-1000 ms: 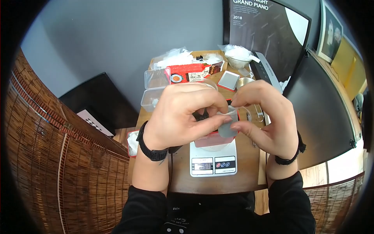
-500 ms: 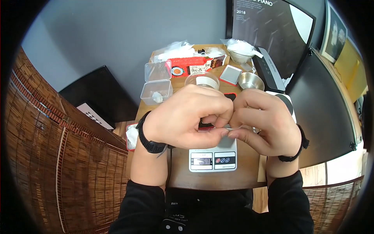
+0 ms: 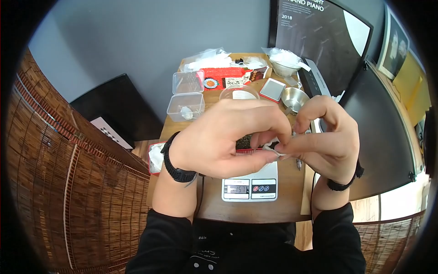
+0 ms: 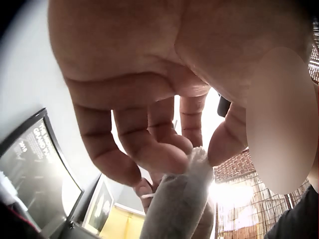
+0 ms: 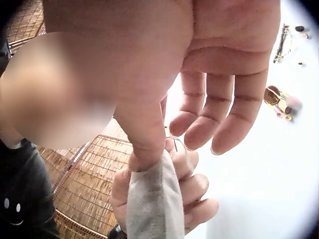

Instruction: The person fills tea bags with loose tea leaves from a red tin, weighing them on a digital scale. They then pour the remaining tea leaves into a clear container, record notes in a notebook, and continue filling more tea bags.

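Both hands meet above a kitchen scale (image 3: 250, 189). My left hand (image 3: 228, 134) pinches the gathered top of a small whitish pouch (image 3: 273, 148) between thumb and fingers. The right hand (image 3: 331, 141) has its thumb and a finger on the same top edge, its other fingers bent loosely. In the left wrist view the pouch (image 4: 174, 206) hangs down from the fingertips. A thin string loops beside the top of the pouch (image 5: 152, 204) in the right wrist view. Dark loose material (image 3: 244, 142) shows beneath the left hand, partly hidden.
A clear open box (image 3: 185, 107) with a white pouch stands at the left. Behind are a red packet (image 3: 223, 73), a clear round container (image 3: 238, 92), a small tray-like device (image 3: 273, 89), a metal bowl (image 3: 295, 98) and a bag-filled bowl (image 3: 285, 61).
The pouch, earlier hanging with its body in view, is now turned with its top bunched between the hands. The right hand has shifted slightly right, its fingers more spread.
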Demonstrator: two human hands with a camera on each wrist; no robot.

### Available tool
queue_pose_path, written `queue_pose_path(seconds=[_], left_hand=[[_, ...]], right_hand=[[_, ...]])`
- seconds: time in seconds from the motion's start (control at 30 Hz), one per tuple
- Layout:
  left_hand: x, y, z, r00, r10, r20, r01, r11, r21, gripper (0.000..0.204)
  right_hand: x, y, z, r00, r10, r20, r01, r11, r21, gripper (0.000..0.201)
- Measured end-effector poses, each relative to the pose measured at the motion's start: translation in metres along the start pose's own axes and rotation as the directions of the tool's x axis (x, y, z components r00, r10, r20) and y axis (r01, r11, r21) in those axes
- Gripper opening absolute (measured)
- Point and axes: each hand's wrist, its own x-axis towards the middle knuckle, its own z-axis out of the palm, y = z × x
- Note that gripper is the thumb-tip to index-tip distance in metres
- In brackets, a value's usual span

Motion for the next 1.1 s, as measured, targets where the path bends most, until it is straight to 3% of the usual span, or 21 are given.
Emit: queue_pose_path(seconds=[0.17, 0.3, 0.47, 0.63, 0.7, 0.87, 1.03, 1.1], left_hand=[[-0.003, -0.002, -0.006, 0.984, -0.078, 0.157, 0.071, 0.996, 0.050, 0.012], [-0.005, -0.002, -0.005, 0.986, -0.063, 0.154, 0.057, 0.997, 0.046, 0.011], [-0.005, 0.007, -0.009, 0.989, -0.127, 0.079, 0.103, 0.960, 0.259, 0.011], [-0.006, 0.002, -0.003, 0.997, -0.073, 0.037, 0.063, 0.976, 0.208, 0.010], [-0.005, 0.002, -0.004, 0.997, -0.071, 0.039, 0.061, 0.977, 0.202, 0.010], [-0.005, 0.005, -0.009, 0.987, -0.134, 0.090, 0.110, 0.967, 0.232, 0.012], [-0.007, 0.003, -0.007, 0.991, -0.124, 0.044, 0.113, 0.974, 0.194, 0.011], [-0.006, 0.002, -0.007, 0.994, -0.105, 0.031, 0.098, 0.977, 0.190, 0.011]], right_hand=[[0.000, -0.001, 0.000, 1.000, 0.012, -0.008, -0.012, 1.000, -0.003, 0.024], [-0.001, 0.001, -0.002, 1.000, 0.021, -0.007, -0.021, 1.000, 0.010, 0.025], [0.000, 0.005, -0.003, 0.997, 0.040, 0.062, -0.041, 0.999, 0.014, 0.029], [0.002, 0.007, -0.001, 0.991, 0.031, 0.134, -0.045, 0.994, 0.096, 0.027], [0.000, 0.010, -0.002, 0.990, 0.031, 0.136, -0.038, 0.998, 0.050, 0.028], [-0.001, 0.008, -0.005, 0.988, 0.051, 0.145, -0.050, 0.999, -0.005, 0.030], [0.000, 0.006, -0.003, 0.990, 0.036, 0.135, -0.043, 0.998, 0.049, 0.029], [0.000, 0.008, -0.003, 0.975, 0.041, 0.217, -0.054, 0.997, 0.051, 0.025]])
